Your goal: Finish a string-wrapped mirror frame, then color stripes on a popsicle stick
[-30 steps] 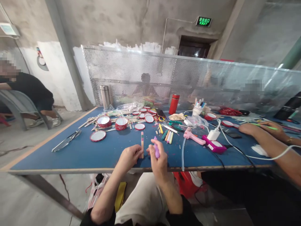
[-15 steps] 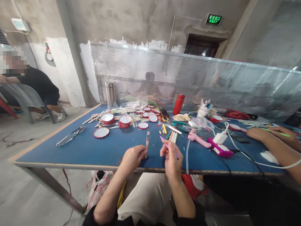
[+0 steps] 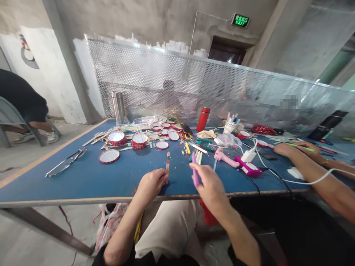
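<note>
My left hand (image 3: pixel 153 183) pinches the lower end of a thin wooden craft stick (image 3: pixel 168 164), which stands upright near the table's front edge. Coloured bands mark the stick's upper part. In my right hand (image 3: pixel 211 183) is a purple marker pen (image 3: pixel 195 175), held between thumb and fingers and apart from the stick. Just beyond the right hand lie a few pale-barrelled pens (image 3: pixel 198 158) and a yellow one (image 3: pixel 188 147). Round red-rimmed pieces with white faces, such as the flat disc (image 3: pixel 109 156) and the drum-like one (image 3: pixel 139 140), lie farther back.
A pink glue gun (image 3: pixel 227 159) and a magenta power strip (image 3: pixel 247 167) with cables lie to the right. Tweezers-like metal tools (image 3: pixel 66 162) lie left. A red flask (image 3: pixel 203 119) and steel flask (image 3: pixel 118 107) stand behind. A co-worker's arm (image 3: pixel 313 173) reaches in from the right.
The purple marker has turned from slanting to nearly upright in my right hand, whose fingers have shifted on it. The left hand keeps the stick. The whole view has swung to the right.
</note>
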`<act>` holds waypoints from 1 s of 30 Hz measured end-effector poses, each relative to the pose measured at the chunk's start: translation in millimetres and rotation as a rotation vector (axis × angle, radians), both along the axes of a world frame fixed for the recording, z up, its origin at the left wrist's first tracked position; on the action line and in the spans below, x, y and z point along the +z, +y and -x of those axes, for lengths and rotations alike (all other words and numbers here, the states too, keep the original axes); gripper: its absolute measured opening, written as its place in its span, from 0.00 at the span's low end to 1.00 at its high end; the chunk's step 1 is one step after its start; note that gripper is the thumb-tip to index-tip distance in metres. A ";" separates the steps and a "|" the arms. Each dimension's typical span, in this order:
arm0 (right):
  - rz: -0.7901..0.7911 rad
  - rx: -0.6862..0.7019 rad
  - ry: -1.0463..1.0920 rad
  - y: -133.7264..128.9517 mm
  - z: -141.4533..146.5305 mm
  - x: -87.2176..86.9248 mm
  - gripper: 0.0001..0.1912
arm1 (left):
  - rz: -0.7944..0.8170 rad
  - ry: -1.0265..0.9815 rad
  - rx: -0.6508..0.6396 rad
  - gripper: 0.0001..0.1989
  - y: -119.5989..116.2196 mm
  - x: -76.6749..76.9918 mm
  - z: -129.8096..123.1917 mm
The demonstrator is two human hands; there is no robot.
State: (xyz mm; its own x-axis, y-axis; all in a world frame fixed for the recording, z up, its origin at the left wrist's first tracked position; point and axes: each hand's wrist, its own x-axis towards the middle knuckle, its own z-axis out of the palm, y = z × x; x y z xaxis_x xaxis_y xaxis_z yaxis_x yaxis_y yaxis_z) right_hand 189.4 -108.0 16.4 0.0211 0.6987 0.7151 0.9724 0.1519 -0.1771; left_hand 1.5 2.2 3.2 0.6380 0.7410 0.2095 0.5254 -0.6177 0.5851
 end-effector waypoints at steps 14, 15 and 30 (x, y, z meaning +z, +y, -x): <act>0.468 -0.381 -0.445 42.8 -100.9 3.2 0.21 | 0.015 0.020 0.045 0.13 1.2 0.0 -1.7; 0.463 -0.399 -0.442 44.8 -103.5 4.0 0.23 | 0.031 0.026 0.049 0.13 0.9 1.3 -1.7; 0.514 -0.236 -0.509 49.7 -85.0 14.1 0.11 | 0.074 0.077 0.073 0.12 0.1 7.0 -2.9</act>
State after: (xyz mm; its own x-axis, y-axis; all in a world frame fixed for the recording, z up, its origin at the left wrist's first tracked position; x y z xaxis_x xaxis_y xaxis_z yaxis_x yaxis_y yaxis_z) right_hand 274.4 -58.3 30.5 -0.0338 0.9643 0.2625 0.9496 -0.0509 0.3093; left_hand 4.3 2.3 10.2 0.5935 0.7979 0.1055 0.6126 -0.5328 0.5838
